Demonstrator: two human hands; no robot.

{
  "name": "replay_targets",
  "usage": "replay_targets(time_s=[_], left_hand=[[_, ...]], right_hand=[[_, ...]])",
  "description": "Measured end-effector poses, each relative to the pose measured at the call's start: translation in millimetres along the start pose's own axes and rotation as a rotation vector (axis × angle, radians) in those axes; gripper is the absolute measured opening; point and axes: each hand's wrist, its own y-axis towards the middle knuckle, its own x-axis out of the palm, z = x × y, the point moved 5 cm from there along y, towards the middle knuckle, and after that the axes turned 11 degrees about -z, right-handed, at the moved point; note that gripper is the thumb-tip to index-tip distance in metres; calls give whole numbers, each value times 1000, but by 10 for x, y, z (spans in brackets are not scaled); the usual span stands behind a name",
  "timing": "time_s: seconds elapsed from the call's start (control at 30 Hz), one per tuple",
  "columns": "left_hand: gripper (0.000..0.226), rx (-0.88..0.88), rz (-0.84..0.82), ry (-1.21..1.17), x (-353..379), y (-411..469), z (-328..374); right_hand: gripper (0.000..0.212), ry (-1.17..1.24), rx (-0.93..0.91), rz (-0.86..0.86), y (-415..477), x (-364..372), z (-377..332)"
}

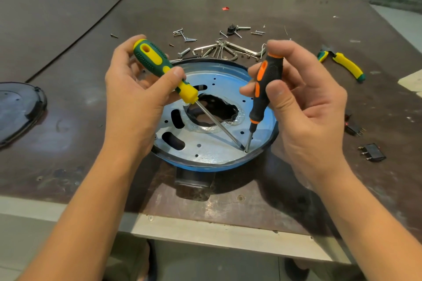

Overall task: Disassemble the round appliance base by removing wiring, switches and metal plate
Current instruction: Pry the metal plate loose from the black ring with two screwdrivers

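Note:
The round appliance base (196, 165) with a blue rim sits in the middle of the table. Its silver metal plate (212, 143) faces up, with slots and a ragged centre hole. My left hand (134, 96) grips a green and yellow screwdriver (159, 68), whose shaft slants down to the plate's near right edge. My right hand (303, 96) holds a black and orange screwdriver (262, 89) almost upright. Both tips meet at one spot by the rim (246, 150).
Loose screws (185, 35), hex keys (226, 49) and a small black part (231, 29) lie behind the base. Yellow-handled pliers (344, 65) lie at the right. Two black switches (373, 151) rest at the right edge. A dark cover (16, 109) lies at the left.

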Motion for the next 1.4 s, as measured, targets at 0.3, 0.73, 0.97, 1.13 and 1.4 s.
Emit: replay_targets(time_s=[0.3, 0.73, 0.97, 1.13, 1.4], left_hand=[[64, -27, 48, 26, 28, 0, 15], [56, -55, 9, 44, 18, 11, 1], [57, -29, 11, 53, 13, 3, 6], [57, -33, 9, 62, 12, 6, 12], [57, -52, 7, 54, 22, 6, 8]], right_hand=[[46, 26, -12, 66, 33, 28, 64], [35, 98, -99, 86, 28, 21, 104], [29, 108, -96, 65, 4, 6, 148], [34, 106, -116, 73, 33, 40, 90], [35, 99, -81, 65, 19, -7, 153]])
